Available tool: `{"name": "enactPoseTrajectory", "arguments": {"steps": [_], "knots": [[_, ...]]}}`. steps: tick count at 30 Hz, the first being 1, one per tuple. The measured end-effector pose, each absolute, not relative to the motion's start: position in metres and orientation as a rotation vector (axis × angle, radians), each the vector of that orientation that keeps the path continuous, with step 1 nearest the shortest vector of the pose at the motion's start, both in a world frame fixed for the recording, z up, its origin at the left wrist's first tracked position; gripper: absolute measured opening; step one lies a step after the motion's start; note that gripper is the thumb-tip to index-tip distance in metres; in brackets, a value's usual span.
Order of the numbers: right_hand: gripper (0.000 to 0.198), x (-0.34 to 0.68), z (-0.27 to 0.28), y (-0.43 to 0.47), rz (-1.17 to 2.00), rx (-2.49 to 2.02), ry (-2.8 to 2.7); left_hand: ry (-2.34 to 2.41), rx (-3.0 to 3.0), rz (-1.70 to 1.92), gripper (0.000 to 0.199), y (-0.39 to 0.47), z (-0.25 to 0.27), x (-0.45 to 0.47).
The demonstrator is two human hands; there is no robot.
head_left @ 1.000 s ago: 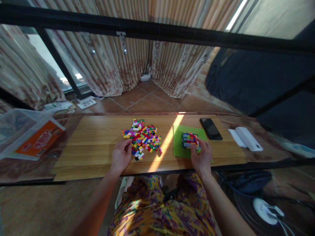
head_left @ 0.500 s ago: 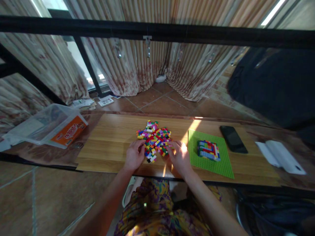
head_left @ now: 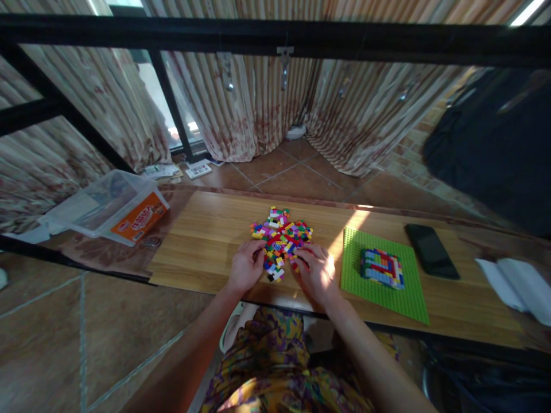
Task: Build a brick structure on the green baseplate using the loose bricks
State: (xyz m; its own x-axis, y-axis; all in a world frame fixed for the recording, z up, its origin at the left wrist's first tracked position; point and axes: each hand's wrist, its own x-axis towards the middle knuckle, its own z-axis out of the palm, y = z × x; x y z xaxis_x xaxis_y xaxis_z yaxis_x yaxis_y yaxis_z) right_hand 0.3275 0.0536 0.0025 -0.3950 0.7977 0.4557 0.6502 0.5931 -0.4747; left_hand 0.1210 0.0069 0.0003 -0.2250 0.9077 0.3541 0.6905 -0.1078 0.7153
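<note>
A loose pile of small colourful toy building bricks (head_left: 282,236) lies in the middle of the wooden board. At its left edge is my left hand (head_left: 247,266), with thumb and forefinger apart and fingertips touching the bricks. My right hand (head_left: 317,273) bends in over the pile's lower right side, thumb and forefinger parted among the bricks; I make out no brick held in either hand. To the right, a low rectangular brick build (head_left: 382,268), with red, blue, white and yellow bricks, sits on a green studded baseplate (head_left: 407,304).
Beyond the baseplate lie a black phone (head_left: 431,251) and a white folded item (head_left: 523,287). A clear plastic box (head_left: 105,198) with an orange label stands at the far left. The wooden board (head_left: 193,246) ends close to my lap. A dark metal bar (head_left: 241,37) crosses above.
The view has swung left, so everything sits farther right in the picture. My fingers have shifted slightly at the pile's edges. The build on the baseplate looks the same.
</note>
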Motion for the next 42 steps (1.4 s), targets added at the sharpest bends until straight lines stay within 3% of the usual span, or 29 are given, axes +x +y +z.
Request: {"name": "enactPoseTrajectory", "arguments": {"steps": [42], "knots": [[0.021,0.320,0.012,0.059,0.208,-1.359,-2.180,1.804,1.621,1.295,0.031,0.008,-0.003,0.118]]}}
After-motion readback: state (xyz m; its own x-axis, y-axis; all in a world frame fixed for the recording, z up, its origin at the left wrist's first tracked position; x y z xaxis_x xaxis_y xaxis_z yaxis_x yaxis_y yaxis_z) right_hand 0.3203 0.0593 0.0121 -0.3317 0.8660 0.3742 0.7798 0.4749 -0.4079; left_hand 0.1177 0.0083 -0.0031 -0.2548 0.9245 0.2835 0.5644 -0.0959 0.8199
